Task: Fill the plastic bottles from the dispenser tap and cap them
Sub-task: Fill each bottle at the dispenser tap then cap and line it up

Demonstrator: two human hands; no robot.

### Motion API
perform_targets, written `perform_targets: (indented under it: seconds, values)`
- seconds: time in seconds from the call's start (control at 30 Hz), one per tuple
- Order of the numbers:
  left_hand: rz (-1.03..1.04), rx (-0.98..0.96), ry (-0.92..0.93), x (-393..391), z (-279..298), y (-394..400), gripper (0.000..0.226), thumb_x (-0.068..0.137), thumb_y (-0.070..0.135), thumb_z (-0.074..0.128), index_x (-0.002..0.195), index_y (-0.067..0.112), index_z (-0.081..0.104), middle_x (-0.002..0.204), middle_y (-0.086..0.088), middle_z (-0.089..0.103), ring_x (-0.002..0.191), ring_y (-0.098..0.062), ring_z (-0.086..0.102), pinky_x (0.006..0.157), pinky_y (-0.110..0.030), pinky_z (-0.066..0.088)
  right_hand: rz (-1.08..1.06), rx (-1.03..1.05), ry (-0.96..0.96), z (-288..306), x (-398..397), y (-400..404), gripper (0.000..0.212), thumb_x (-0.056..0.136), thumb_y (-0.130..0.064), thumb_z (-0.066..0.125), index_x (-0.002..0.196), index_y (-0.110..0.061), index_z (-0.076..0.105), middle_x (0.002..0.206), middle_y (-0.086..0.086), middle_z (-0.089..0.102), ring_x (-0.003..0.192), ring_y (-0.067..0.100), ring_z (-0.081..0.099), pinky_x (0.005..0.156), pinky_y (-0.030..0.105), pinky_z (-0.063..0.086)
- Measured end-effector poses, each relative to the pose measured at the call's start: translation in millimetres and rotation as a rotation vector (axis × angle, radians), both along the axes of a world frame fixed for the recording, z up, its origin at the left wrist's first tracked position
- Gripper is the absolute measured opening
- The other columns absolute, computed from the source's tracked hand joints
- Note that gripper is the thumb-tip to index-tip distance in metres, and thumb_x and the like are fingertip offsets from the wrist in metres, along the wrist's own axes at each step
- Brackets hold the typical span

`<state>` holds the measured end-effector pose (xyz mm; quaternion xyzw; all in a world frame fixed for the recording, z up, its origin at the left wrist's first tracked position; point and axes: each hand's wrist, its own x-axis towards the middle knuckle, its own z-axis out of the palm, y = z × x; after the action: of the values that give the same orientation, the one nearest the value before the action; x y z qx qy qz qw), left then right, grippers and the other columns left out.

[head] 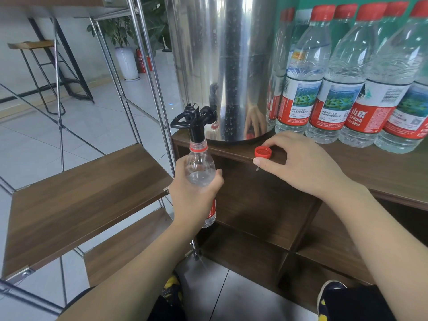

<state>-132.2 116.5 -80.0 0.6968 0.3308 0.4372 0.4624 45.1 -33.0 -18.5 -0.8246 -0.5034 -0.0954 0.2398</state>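
Left hand [194, 193] grips an uncapped bottle [200, 167] under the tap [196, 121]; right hand [298, 163] pinches its cap [262, 151]. Filling looks nearly done; capping remains.

Under tap [194, 121]: taken up by the open bottle [200, 167] held there.
Counter edge [234, 150]: bare strip left of the red cap [262, 151].
Counter right: blocked by capped bottles [347, 89] standing in rows.
Behind: steel dispenser tank [222, 66].
Left side: folding rack's wooden shelf [81, 195], top bare.
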Motion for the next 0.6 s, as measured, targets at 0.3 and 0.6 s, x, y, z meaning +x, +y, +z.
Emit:
perform_targets:
  seconds: [0.3, 0.6]
  values:
    - [0.0, -0.004, 0.007, 0.1, 2.0, -0.8, 0.06, 0.08, 0.033, 0.085, 0.129, 0.028, 0.052, 0.119, 0.012, 0.064, 0.106, -0.008, 0.062, 0.085, -0.013, 0.045, 0.007, 0.005, 0.001, 0.1, 0.5, 0.0, 0.042, 0.089, -0.068, 0.056, 0.116, -0.037, 0.062, 0.115, -0.02, 0.055, 0.103, 0.001, 0.047, 0.088, 0.027, 0.042]
    - [0.004, -0.013, 0.01, -0.4, 2.4, -1.6, 0.063, 0.08, 0.033, 0.086, 0.132, 0.026, 0.052, 0.123, 0.007, 0.064, 0.11, -0.013, 0.062, 0.095, -0.026, 0.049, 0.006, 0.004, -0.005, -1.0, 1.3, 0.3, 0.045, 0.088, -0.07, 0.054, 0.118, -0.038, 0.062, 0.115, -0.021, 0.054, 0.103, 0.001, 0.048, 0.089, 0.029, 0.046]
